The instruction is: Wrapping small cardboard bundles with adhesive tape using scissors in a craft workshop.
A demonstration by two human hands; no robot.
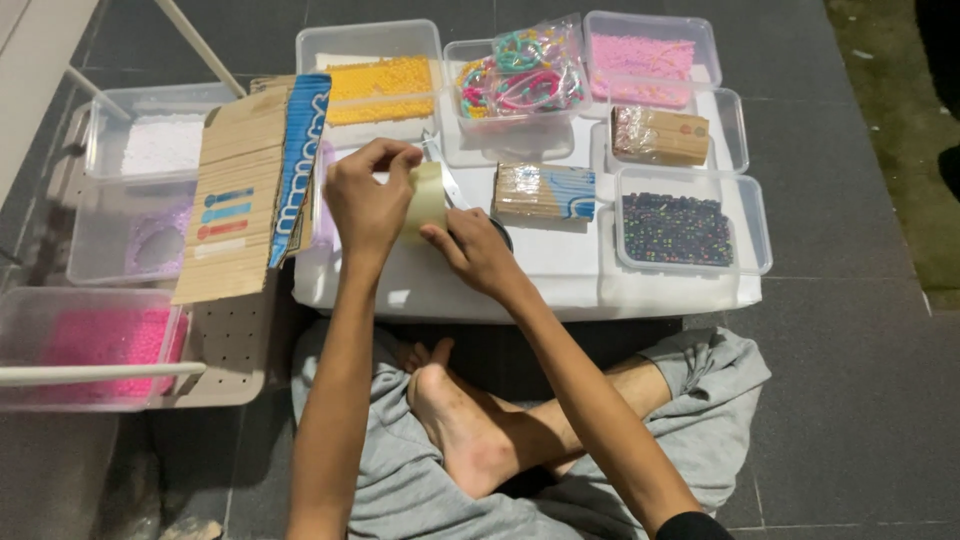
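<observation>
tape roll: [427, 200] held up over the white sheet [560, 265], between both hands, flat faces turned left-right
left hand: [368, 200] fingers curled over the roll's top-left edge, pinching it; about as near as the right
right hand: [478, 250] clasps the roll from below-right, thumb pressed to its face
scissors: [450, 190] just behind the roll, mostly hidden
around: stick bundle [545, 192] to the right, card stack [255, 190] to the left, bead tubs [685, 228] beyond
</observation>
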